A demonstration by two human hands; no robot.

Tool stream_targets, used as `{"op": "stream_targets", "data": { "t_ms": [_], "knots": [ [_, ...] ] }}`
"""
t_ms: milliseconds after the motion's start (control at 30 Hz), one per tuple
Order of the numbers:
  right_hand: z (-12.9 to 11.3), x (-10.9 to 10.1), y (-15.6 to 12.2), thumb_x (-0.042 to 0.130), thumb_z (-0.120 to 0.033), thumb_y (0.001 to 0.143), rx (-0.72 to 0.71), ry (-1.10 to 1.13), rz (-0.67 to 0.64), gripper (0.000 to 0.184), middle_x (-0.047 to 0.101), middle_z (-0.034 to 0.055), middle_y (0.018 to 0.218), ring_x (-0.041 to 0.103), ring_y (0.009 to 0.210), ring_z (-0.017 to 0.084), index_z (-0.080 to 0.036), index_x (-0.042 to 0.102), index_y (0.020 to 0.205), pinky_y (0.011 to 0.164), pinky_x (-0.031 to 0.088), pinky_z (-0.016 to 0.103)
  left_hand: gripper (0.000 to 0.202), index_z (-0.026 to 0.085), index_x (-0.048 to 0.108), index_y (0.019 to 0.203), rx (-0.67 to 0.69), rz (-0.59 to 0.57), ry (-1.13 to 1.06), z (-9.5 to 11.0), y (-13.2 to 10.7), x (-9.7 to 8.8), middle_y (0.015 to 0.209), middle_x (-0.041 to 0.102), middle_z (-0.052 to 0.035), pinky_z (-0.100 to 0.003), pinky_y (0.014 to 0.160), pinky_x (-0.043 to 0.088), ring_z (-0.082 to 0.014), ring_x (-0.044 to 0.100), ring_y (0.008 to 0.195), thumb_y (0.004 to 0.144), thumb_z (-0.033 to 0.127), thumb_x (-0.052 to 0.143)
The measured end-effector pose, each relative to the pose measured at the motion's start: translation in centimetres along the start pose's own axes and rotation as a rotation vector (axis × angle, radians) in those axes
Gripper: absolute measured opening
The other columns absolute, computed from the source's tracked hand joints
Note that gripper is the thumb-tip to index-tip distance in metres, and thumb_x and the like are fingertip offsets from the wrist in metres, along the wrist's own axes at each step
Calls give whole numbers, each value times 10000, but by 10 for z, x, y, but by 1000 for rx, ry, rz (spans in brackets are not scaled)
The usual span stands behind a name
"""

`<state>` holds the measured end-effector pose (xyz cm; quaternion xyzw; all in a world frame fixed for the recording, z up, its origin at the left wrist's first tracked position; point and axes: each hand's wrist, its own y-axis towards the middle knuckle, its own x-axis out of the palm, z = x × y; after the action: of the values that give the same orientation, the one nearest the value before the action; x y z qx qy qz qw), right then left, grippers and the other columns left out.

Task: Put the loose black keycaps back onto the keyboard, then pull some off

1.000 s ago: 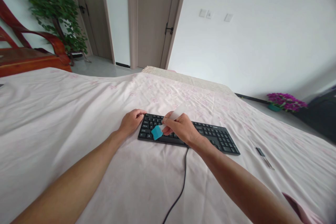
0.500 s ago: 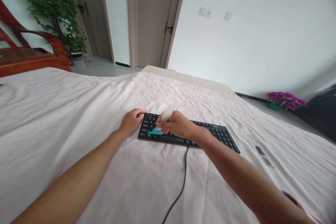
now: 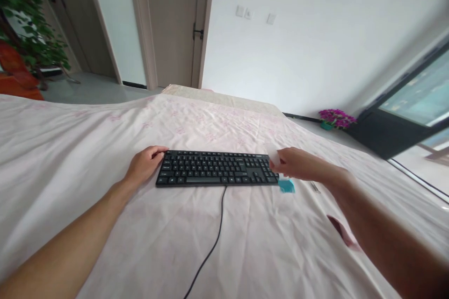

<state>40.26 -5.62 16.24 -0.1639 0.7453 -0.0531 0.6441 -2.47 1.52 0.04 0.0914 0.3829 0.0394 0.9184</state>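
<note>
A black keyboard [image 3: 206, 168] lies flat on the pale floral bedsheet, its cable [image 3: 220, 229] running down towards me. At its upper left corner, my left hand [image 3: 144, 166] grips the edge with curled fingers. My right hand [image 3: 298, 162] is closed around the white handle of a brush with blue bristles [image 3: 286, 186]. Those bristles are just beyond the keyboard's lower right corner, over the sheet. Part of the number keys is hidden by the right hand. A small wire tool [image 3: 315, 188] lies partly covered behind my right wrist.
The bedsheet [image 3: 140, 238] spreads wrinkled all around the keyboard. Past the bed stand a door [image 3: 171, 28], a leafy plant [image 3: 24, 18] and purple flowers in a green pot [image 3: 327, 125]. A pink cloth edge [image 3: 343, 232] shows beside my right forearm.
My right hand has swept the brush from the keyboard's left keys to beyond its right end. The keyboard now sits straighter, and my view has turned right. My left hand stays at the corner.
</note>
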Motion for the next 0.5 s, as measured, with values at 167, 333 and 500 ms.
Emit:
{"op": "stream_targets", "data": {
  "t_ms": [167, 333, 500],
  "knots": [
    [115, -3, -40, 609, -304, 654, 205, -14, -18, 195, 622, 10, 683, 550, 617, 148, -183, 654, 800, 531, 353, 238, 354, 282, 670, 1095, -46, -8, 49, -2, 0, 0, 1130, 689, 19, -272, 890, 452, -198, 626, 1014, 826, 398, 471],
    [212, 27, -73, 615, -250, 573, 383, 161, -185, 261, 560, -22, 621, 482, 559, 114, -176, 658, 820, 531, 353, 232, 348, 311, 645, 1124, -62, -41, 113, -5, 0, -1, 1124, 685, 65, -274, 885, 439, -178, 618, 993, 841, 408, 467],
    [245, 60, -82, 641, -277, 564, 440, 190, -132, 282, 593, -10, 630, 503, 567, 122, -162, 676, 820, 534, 373, 236, 347, 334, 637, 1124, -80, -41, 154, -9, 3, 0, 1089, 698, 85, -257, 862, 452, -167, 628, 960, 835, 434, 470]
  ]
}}
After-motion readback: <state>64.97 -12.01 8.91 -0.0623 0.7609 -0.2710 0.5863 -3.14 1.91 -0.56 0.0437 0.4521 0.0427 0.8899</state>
